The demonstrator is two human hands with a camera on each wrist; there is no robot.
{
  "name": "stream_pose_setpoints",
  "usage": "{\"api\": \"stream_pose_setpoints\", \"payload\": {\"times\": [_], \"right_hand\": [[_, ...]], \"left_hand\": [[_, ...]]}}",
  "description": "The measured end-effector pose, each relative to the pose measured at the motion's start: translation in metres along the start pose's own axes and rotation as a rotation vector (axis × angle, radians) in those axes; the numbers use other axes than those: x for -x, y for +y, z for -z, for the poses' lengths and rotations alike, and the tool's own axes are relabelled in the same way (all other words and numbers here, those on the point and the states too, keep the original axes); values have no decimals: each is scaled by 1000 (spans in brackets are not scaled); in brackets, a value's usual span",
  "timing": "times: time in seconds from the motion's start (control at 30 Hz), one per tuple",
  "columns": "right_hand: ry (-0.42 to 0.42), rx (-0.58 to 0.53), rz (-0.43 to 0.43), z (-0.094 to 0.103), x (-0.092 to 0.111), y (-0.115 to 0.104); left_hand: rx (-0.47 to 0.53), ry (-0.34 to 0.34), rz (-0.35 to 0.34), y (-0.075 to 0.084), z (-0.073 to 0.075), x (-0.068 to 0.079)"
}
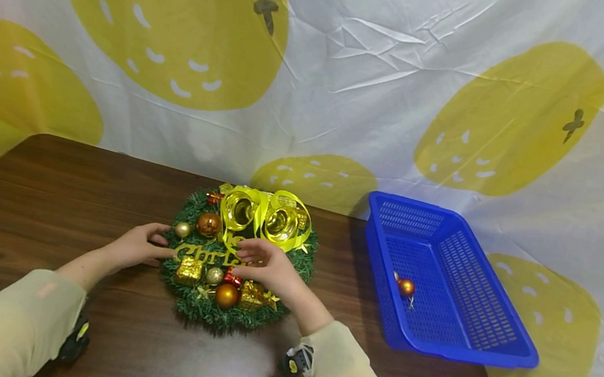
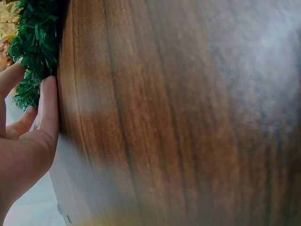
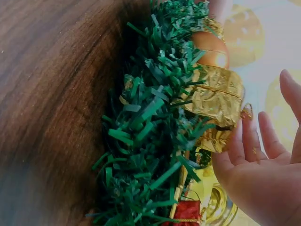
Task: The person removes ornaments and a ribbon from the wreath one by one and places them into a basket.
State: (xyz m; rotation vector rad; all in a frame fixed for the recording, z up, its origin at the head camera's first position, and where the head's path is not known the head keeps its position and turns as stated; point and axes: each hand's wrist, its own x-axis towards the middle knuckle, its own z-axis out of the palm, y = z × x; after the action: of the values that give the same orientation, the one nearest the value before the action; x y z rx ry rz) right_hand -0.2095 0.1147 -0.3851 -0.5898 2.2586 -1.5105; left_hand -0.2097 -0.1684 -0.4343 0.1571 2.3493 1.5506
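A green tinsel Christmas wreath (image 1: 191, 307) lies on the table, decorated with baubles, small foil gift boxes and gold lettering. Two gold bells (image 1: 282, 224) with yellow ribbon sit at its top. At the left edge is my left hand (image 1: 139, 247), its loosely bent fingers touching the tinsel. My right hand (image 1: 272, 270) hovers over the lower right, fingers spread and holding nothing. In the right wrist view, its fingertips overlap a gold foil box (image 3: 218, 94), with an orange bauble (image 3: 211, 51) beyond. Part of the lettering is hidden behind the right hand.
A blue plastic basket (image 1: 387, 299) stands on the right side of the table, with an orange bauble (image 1: 406, 287) inside. Behind the brown wooden table (image 1: 81, 186) hangs a white cloth (image 1: 359, 95) with yellow fruit prints.
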Motion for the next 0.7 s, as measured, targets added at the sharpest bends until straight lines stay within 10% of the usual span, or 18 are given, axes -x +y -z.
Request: {"api": "stream_pose_setpoints", "payload": {"times": [0.7], "right_hand": [[-83,223,10,-21,-24,1]], "left_hand": [[6,4,5,-2,0,-1]]}}
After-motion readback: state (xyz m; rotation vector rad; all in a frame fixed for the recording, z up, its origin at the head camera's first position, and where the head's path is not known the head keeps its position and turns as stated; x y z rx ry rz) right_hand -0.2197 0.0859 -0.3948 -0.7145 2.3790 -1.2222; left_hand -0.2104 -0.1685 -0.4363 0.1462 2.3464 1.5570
